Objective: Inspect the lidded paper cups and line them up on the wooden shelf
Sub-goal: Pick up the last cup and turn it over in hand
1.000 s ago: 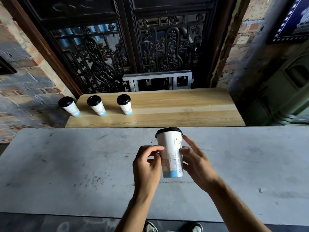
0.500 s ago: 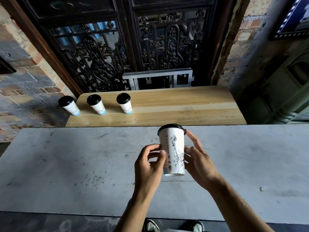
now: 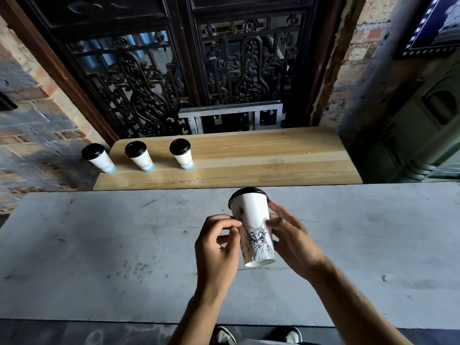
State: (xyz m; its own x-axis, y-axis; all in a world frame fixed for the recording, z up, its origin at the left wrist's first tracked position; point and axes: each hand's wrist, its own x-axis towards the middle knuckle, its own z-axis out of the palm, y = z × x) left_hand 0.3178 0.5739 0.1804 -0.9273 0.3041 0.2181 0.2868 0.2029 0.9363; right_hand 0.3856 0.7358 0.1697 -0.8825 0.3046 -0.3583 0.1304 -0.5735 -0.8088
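Observation:
A tall white paper cup [image 3: 255,230] with a black lid and a line drawing of a statue is held above the grey table, tilted slightly. My left hand [image 3: 217,247] pinches its left side with fingertips. My right hand [image 3: 291,237] cradles its right side. On the wooden shelf [image 3: 261,158] beyond the table, three white lidded cups stand in a row at the left end: one [image 3: 98,158] at the very corner, one [image 3: 139,155] in the middle, one [image 3: 181,153] furthest right.
The grey table [image 3: 99,257] spans the foreground, scuffed and marked. Behind the shelf stand dark carved wooden doors [image 3: 186,70] and a small metal frame [image 3: 231,115]. Brick walls flank both sides. The shelf's right two thirds carry nothing.
The cup has been rotated in my hands: the blue-banded side turned away and the statue drawing now faces me. It also rose a little and tilted.

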